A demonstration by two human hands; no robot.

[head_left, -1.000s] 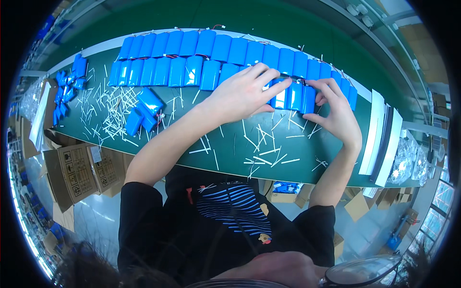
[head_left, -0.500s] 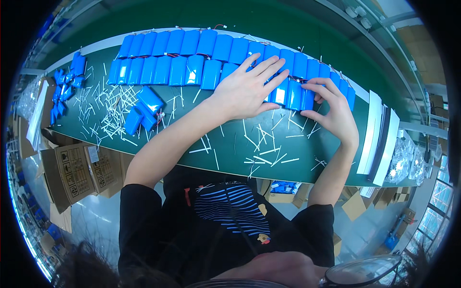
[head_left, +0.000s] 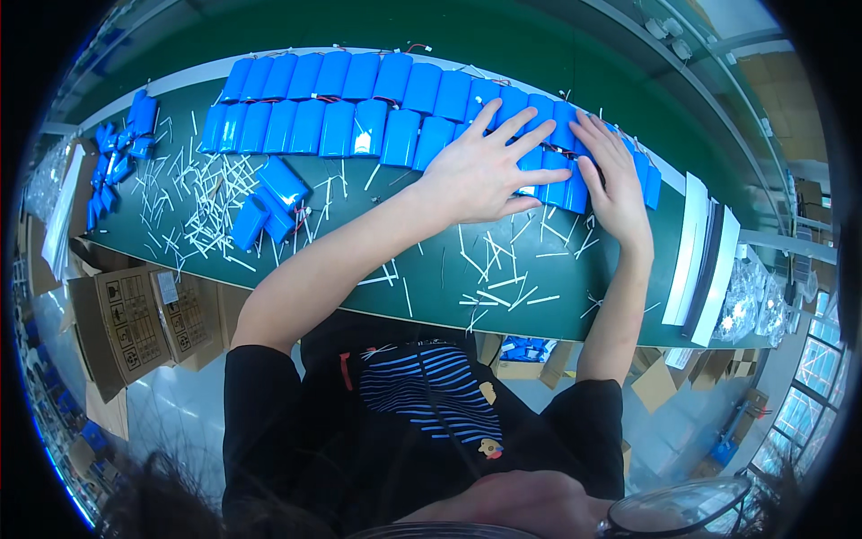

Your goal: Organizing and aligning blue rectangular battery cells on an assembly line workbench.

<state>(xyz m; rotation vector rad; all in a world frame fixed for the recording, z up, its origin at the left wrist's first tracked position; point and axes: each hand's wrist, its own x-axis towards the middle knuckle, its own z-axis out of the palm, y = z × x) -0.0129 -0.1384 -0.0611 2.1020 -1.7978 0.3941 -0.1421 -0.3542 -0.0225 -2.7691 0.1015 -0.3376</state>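
Observation:
Two long rows of blue-wrapped battery packs lie side by side on the green table, a back row (head_left: 363, 76) and a front row (head_left: 337, 128). Thin red and dark wires with small white plugs show between and behind them. My left hand (head_left: 480, 175) lies palm down over the right part of the rows, fingers spread across several packs. Just right of it, my right hand (head_left: 615, 184) rests on the rows near their right end, fingers stretched forward and thumb apart. The packs under both palms are hidden.
Loose blue packs (head_left: 284, 182) lie among scattered white strips (head_left: 211, 207) on the left. More packs (head_left: 117, 157) are heaped at the far left. Long white and black strips (head_left: 709, 260) and clear plastic bags (head_left: 750, 296) sit at the right end. A cardboard box (head_left: 135, 323) stands below.
My right hand has moved forward onto the rows, its curled fingers straightening out. My left hand has shifted slightly right, with its fingers spread wider.

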